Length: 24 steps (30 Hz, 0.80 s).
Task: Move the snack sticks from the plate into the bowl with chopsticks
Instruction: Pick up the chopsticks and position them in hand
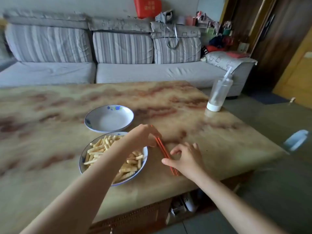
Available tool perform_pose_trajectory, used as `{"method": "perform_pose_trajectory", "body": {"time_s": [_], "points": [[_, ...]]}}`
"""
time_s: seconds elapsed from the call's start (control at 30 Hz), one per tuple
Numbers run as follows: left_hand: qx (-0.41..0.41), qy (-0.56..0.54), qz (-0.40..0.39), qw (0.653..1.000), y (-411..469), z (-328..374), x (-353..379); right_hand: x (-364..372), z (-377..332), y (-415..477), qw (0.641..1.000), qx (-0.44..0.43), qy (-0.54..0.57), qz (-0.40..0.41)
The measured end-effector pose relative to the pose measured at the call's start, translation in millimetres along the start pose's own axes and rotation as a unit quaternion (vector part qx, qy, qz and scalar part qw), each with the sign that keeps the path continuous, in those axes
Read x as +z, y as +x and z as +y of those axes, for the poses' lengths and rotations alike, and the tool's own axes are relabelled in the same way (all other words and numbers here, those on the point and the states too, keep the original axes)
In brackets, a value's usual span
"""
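Note:
A blue-rimmed plate [144,155] near the table's front holds a heap of pale yellow snack sticks [99,149]. Just behind it stands an empty white bowl [109,118] with blue flowers on its rim. A pair of orange chopsticks [163,151] lies on the table right of the plate. My left hand [143,136] reaches across the plate and pinches the chopsticks' far end. My right hand [186,159] holds their near end with curled fingers and thumb. My left forearm hides part of the sticks.
The marbled table [50,115] has its right edge close to my right hand. A clear squeeze bottle [219,93] stands at the far right corner. A grey striped sofa [118,48] runs behind the table. A blurred pale blue object [296,140] lies off the table's right side.

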<state>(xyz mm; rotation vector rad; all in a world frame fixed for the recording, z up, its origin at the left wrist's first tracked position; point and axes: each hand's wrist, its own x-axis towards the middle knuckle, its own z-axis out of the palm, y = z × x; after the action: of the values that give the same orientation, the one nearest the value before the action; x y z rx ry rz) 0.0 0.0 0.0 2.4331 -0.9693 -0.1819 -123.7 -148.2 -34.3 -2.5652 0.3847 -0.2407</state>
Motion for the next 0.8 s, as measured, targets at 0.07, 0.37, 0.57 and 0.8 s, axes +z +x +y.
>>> {"method": "perform_pose_trajectory", "body": {"time_s": [0.07,0.37,0.57,0.8], "points": [[-0.002,0.019,-0.021,1.000,3.3,1.1,6.5,0.6,0.1,-5.1,0.997,0.019,-0.073,-0.011],[0.045,0.057,-0.036,0.997,17.3,-1.3,29.2,-0.4,14.5,-4.2,0.997,0.059,-0.043,-0.003],[0.081,0.065,-0.055,0.993,31.1,5.5,38.5,-8.1,26.5,2.5,0.997,0.077,-0.012,0.008],[0.092,0.098,-0.094,0.986,38.8,6.9,35.9,-8.8,33.4,6.6,0.997,0.074,-0.010,-0.005]]}}
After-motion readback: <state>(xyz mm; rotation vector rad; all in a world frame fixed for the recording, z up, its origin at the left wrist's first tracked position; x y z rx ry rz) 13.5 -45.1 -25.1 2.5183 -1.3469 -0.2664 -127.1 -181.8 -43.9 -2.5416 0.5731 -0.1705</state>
